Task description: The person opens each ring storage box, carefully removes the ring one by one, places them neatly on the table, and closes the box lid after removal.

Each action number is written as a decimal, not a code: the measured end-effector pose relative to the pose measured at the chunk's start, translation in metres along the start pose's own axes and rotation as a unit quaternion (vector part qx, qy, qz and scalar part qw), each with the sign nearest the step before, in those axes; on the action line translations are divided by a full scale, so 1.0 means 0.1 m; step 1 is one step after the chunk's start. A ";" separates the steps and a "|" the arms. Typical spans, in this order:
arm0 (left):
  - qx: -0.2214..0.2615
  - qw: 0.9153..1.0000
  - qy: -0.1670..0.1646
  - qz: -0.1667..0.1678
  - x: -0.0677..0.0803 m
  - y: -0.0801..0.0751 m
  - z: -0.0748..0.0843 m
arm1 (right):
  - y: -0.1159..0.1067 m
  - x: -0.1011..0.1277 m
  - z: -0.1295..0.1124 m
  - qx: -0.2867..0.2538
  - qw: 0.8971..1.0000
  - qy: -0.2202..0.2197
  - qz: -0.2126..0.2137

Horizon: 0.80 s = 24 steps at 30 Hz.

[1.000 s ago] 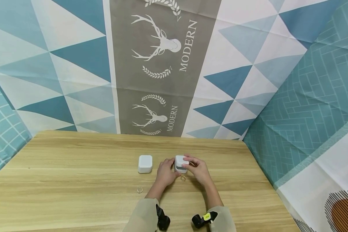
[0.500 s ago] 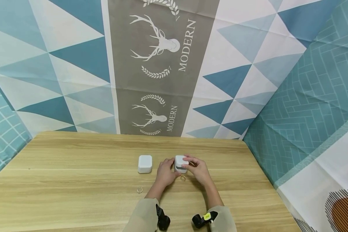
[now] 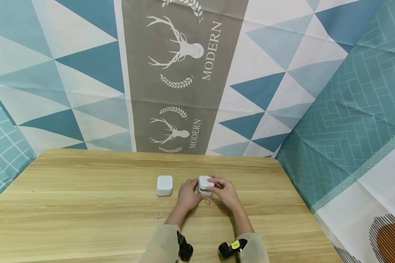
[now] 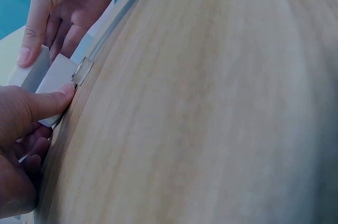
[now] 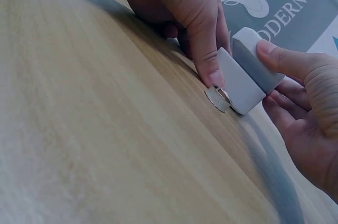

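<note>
On the wooden table stands a small white ring box, its lid raised a little from the base. My left hand grips the base at its left side, thumb along the front. My right hand pinches the lid between thumb and fingers. In the right wrist view a narrow gap separates lid and base; the inside is hidden. Close in front of the box stands a gold-coloured ring, near my left thumb; whether they touch I cannot tell.
A second white box, closed, stands to the left of my left hand. Nearer the front lies another thin ring. Behind the wooden table hangs a patterned cloth, with teal cloth at both sides.
</note>
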State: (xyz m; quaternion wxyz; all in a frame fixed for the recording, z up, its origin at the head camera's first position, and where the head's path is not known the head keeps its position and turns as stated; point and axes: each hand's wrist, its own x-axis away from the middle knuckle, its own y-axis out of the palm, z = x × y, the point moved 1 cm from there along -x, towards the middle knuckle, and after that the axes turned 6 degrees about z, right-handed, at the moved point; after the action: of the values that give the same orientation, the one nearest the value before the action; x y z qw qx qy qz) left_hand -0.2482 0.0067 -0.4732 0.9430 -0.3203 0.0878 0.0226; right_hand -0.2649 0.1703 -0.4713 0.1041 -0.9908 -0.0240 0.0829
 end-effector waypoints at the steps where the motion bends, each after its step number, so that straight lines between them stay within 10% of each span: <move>1: 0.000 1.000 0.001 0.000 0.00 0.00 0.00 | 0.00 0.00 0.00 0.001 1.000 0.000 0.000; 24: -0.001 1.000 0.002 0.001 0.00 0.00 0.00 | 0.00 0.01 0.02 0.004 1.000 -0.024 -0.007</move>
State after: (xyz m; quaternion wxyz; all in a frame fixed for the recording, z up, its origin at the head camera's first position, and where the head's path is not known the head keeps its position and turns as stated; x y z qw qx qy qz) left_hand -0.2486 0.0069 -0.4732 0.9426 -0.3207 0.0903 0.0233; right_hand -0.2642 0.1711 -0.4734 0.1082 -0.9879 -0.0332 0.1060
